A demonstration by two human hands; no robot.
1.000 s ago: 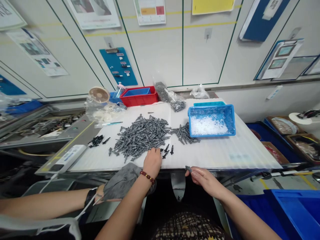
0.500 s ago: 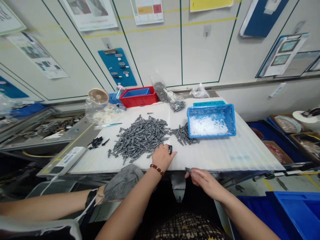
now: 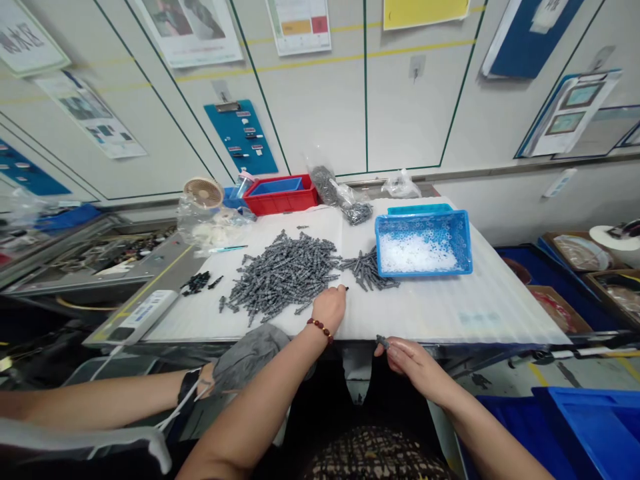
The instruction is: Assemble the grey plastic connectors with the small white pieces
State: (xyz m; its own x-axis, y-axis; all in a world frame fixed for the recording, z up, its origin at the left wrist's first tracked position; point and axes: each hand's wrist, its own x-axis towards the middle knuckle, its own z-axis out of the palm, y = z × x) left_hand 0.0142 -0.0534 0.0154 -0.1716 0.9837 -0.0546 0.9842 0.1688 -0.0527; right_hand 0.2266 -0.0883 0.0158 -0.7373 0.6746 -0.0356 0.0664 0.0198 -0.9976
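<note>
My left hand [image 3: 330,308], with a bead bracelet at the wrist, rests on the white foam mat [image 3: 430,307] beside a large pile of grey plastic parts [image 3: 280,275]. Its fingers are curled and pinch a small black part at the tips. At the table's front edge my right hand [image 3: 407,357] pinches a small grey part [image 3: 382,341]. A smaller heap of grey parts [image 3: 369,268] lies next to a blue basket [image 3: 423,241] of white rings.
A few black parts [image 3: 196,283] lie at the mat's left. A red bin [image 3: 280,193], small fan [image 3: 203,193] and plastic bags stand at the back. Another person's arm [image 3: 100,400] reaches in from the left by a grey cloth [image 3: 247,357]. Blue crates [image 3: 585,427] sit lower right.
My left hand moved right from the pile's front edge over the loose black parts, which no longer show on the mat. It now pinches one. My right hand stayed put.
</note>
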